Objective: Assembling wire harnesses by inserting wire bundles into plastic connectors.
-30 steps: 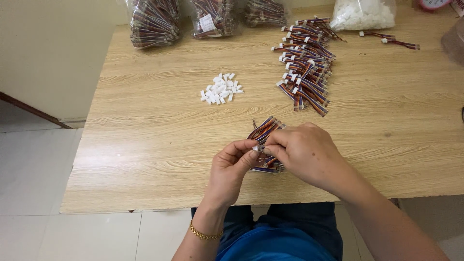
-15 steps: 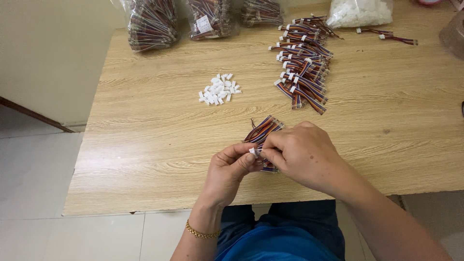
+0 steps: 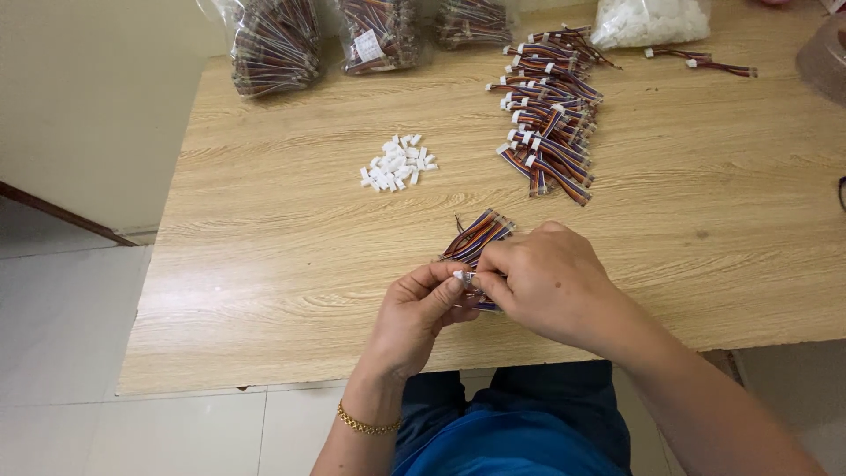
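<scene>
**Desk stock, wire harness work**

Far edge, left to right: clear bags of wire bundles (image 3: 275, 44); bag of white parts (image 3: 650, 19) toward the far right corner. Mid-desk (image 3: 264, 264): small heap of white connectors (image 3: 397, 164); long pile of finished harnesses (image 3: 548, 110). Near edge: left hand (image 3: 421, 308) pinching a white connector (image 3: 459, 276); striped wire bundle (image 3: 477, 238) beneath both hands; right hand (image 3: 546, 280) closed on the wires at that connector.

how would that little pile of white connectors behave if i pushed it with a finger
The pile of white connectors would probably scatter rather than slide as one, since the pieces lie loose on the smooth wooden table. Each looks tiny and plastic, so likely very light and fiddly to pinch. Their blocky shape suggests they would not roll.
</scene>
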